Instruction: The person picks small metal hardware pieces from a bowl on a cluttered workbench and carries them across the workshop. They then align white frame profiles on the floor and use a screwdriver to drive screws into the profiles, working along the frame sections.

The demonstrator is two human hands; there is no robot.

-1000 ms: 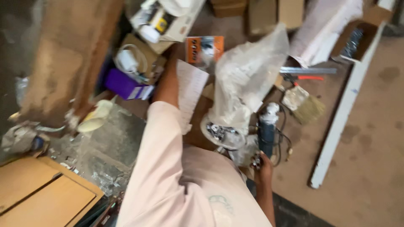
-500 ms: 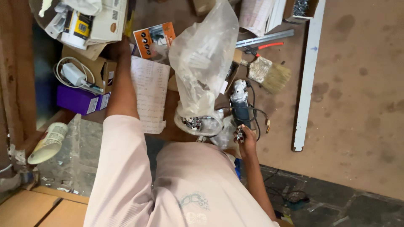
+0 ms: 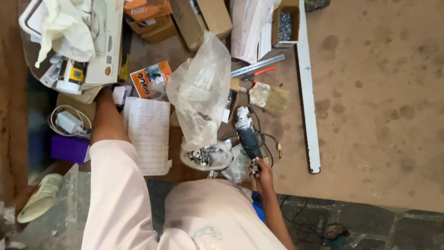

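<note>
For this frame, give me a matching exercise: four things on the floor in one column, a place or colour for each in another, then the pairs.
Things:
1. grinder
2. brush
3. purple box
4. white strip

Descriptions:
A. at the left, under a white charger
B. long, lying along the bare floor at the right
C. by the right hand
D. pale bristles, next to red-handled pliers

Pairs: 1-C, 2-D, 3-A, 4-B

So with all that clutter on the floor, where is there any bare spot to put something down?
The brown floor right of the long white strip lies bare. A smaller bare patch sits between the paintbrush and that strip. Left of the strip it is crowded: the clear plastic bag, the power tool by the right hand, the handwritten paper and cardboard boxes.
</note>
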